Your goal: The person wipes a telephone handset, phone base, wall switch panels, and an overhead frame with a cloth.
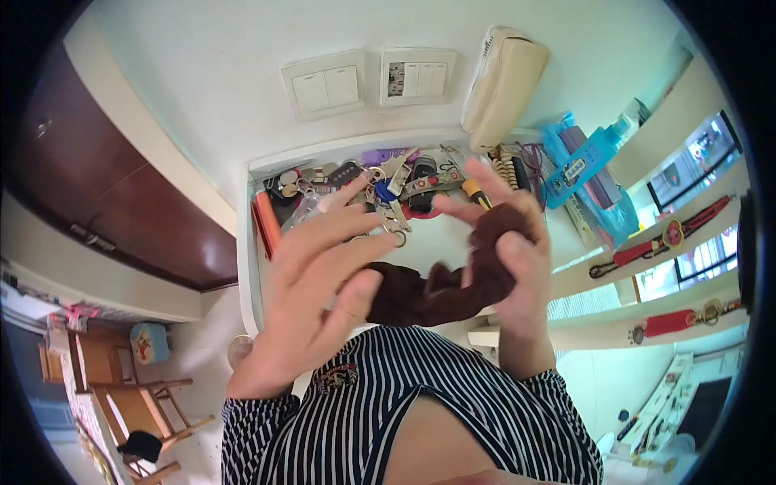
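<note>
A dark brown, soft fabric band [428, 303], perhaps a hair scrunchie, hangs between my hands in front of my striped shirt. My right hand [521, 275] grips its right end, with the thumb across the fabric and the index and other fingers reaching upward. My left hand [315, 275] is spread, its fingers stretched out and its thumb beside the left end of the band; whether it touches the fabric I cannot tell. Beyond my fingers, a bunch of keys [392, 190] lies among small items in a shallow white drawer [245, 267].
An orange-red item [265, 222] lies along the drawer's left side. A yellow-and-black tool [476, 192] and a purple item [388, 156] are in it too. At right stand a blue bottle [578, 170] and a blue bag [622, 230]. A beige intercom handset [509, 85] hangs on the wall.
</note>
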`<state>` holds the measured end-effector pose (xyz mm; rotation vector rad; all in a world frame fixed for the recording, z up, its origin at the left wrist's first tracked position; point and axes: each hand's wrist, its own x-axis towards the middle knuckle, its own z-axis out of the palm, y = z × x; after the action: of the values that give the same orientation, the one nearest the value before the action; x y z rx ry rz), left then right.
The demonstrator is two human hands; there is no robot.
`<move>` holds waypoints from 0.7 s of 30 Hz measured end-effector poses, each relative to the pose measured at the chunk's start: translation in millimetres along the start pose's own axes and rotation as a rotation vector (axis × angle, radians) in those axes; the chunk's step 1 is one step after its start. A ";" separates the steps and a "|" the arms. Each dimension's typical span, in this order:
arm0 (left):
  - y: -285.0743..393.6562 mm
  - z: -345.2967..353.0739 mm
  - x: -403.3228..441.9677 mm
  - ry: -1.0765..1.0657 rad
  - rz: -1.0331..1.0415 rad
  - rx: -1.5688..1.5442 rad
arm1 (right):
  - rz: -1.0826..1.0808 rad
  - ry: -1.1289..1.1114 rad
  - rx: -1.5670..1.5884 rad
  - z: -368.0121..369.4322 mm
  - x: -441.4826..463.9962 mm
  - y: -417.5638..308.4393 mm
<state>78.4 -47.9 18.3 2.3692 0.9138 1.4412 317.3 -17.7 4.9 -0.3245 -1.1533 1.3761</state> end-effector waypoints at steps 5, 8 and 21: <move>-11.2 -22.5 -22.6 0.033 -0.187 0.088 | -0.061 0.035 -0.004 -14.2 25.6 -11.6; -17.6 -42.2 -23.8 -0.079 -0.140 -0.012 | -0.223 0.506 -0.890 -10.4 54.5 -5.7; -32.4 -29.3 -29.5 -0.257 -0.058 0.082 | -0.947 -0.080 -1.785 -30.5 148.8 26.6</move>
<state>30.9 -44.2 -4.3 2.4889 0.9799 1.0654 293.9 131.4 36.5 -0.7807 -1.9573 -0.7341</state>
